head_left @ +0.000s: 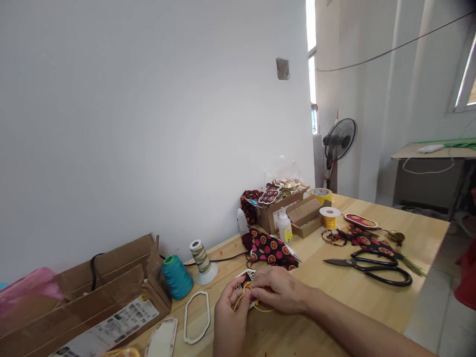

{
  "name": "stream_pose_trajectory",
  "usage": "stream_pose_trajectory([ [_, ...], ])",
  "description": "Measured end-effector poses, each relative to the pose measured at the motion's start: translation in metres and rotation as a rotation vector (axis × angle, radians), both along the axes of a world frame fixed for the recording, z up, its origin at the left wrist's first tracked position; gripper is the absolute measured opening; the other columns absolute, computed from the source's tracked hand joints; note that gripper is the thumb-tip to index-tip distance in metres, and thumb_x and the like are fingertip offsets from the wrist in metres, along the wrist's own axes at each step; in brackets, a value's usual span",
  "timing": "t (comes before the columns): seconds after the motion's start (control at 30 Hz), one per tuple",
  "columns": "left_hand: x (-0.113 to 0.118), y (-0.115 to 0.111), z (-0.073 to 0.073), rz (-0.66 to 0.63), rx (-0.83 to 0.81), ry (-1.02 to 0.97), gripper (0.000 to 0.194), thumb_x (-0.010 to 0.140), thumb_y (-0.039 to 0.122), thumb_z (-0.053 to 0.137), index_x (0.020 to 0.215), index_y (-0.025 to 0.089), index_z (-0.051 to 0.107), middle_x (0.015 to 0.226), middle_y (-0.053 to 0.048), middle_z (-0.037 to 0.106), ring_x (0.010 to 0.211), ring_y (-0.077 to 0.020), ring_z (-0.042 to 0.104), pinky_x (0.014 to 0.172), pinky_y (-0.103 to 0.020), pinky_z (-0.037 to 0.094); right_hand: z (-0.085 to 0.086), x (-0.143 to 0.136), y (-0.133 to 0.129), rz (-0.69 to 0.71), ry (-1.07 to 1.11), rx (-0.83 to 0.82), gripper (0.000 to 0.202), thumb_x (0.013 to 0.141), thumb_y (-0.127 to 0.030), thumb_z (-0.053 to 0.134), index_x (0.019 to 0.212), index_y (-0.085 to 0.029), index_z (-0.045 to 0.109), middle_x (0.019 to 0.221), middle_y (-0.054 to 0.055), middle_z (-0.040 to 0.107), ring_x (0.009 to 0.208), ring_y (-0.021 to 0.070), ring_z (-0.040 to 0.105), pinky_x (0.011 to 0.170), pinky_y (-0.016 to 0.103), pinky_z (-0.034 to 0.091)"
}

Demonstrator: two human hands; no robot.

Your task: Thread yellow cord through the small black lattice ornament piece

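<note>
Both hands lie nearest the camera, mid-table: the left hand (232, 310) has curled fingers closed on a dark patterned panel (248, 279) with a white edge, and the right hand (278, 290) bends over it, its fingertips pinching a yellow cord (245, 287) that loops across it. The panel's far end pokes out beyond the fingers; its long axis appears to run near to far, though the fingers hide much of it.

At the left, a long open cardboard box (74, 317) holds pink plastic (33, 292) at its left end. Just right of it are a teal thread cone (177, 278), a ribbon spool (201, 258) and a white frame (186, 317).

Farther off, right of centre, a full box (265, 218) carries patterned pieces (269, 197) and golden bits (292, 184). A narrow open carton (312, 226) beside it contains something too small to tell. Right and nearer, black-handled scissors (359, 267) point left.
</note>
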State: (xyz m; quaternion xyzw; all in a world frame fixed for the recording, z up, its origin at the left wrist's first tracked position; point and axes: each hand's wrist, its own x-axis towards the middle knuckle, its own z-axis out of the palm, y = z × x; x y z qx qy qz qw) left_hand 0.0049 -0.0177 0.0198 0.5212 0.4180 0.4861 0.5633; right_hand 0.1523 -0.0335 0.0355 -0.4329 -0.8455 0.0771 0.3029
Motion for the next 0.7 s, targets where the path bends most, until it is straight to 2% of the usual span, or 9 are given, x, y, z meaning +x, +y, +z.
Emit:
stream_pose_trajectory([
  [0.1,0.002,-0.001,0.001,-0.010,0.005,-0.003,0.031,0.056,0.024,0.066,0.084,0.013,0.058,0.067,-0.005,0.070,0.069,-0.0194,0.064,0.061,-0.025,0.049,-0.002,0.001,0.001,0.003,0.064,-0.032,0.028,0.083,-0.025,0.039,0.068,-0.016,0.061,0.066,0.000,0.055,0.065,0.0106,0.047,0.055,0.019,0.032],
  [0.2,0.004,-0.002,0.002,-0.037,0.008,0.024,0.034,0.055,0.026,0.067,0.085,0.014,0.057,0.065,-0.005,0.071,0.070,-0.0193,0.063,0.062,-0.024,0.048,-0.008,0.000,0.005,0.012,0.219,-0.106,0.022,0.079,-0.023,0.046,0.069,-0.017,0.064,0.066,0.000,0.051,0.066,0.0113,0.047,0.057,0.019,0.033],
  [0.37,0.005,-0.002,0.000,-0.071,-0.001,0.063,0.039,0.054,0.029,0.068,0.088,0.013,0.056,0.059,-0.004,0.070,0.064,-0.0188,0.063,0.060,-0.025,0.046,-0.014,-0.003,0.013,0.086,0.781,-0.302,0.007,0.064,-0.021,0.061,0.059,-0.018,0.065,0.071,0.000,0.051,0.074,0.0140,0.046,0.066,0.024,0.034],
  [0.47,0.003,-0.001,-0.001,-0.060,-0.019,0.054,0.041,0.054,0.029,0.068,0.090,0.012,0.056,0.062,-0.005,0.069,0.064,-0.0181,0.062,0.062,-0.025,0.045,-0.007,0.001,0.015,0.148,0.974,-0.395,0.013,0.059,-0.026,0.064,0.054,-0.015,0.060,0.070,0.001,0.050,0.069,0.0135,0.046,0.063,0.026,0.035],
  [0.6,0.001,-0.001,0.000,-0.030,-0.036,0.054,0.041,0.056,0.028,0.066,0.091,0.010,0.053,0.065,-0.007,0.069,0.066,-0.0181,0.062,0.064,-0.026,0.045,0.011,0.022,0.008,0.231,1.171,-0.449,0.031,0.068,-0.041,0.050,0.050,-0.017,0.047,0.062,0.000,0.047,0.061,0.0121,0.045,0.059,0.026,0.037],
  [0.7,0.002,-0.001,0.002,0.006,-0.034,0.063,0.038,0.056,0.026,0.065,0.088,0.010,0.054,0.063,-0.008,0.069,0.062,-0.0177,0.062,0.060,-0.025,0.045,0.022,0.046,0.000,0.287,1.290,-0.466,0.052,0.075,-0.056,0.026,0.040,-0.018,0.027,0.041,-0.005,0.030,0.043,0.0094,0.035,0.050,0.026,0.036],
])
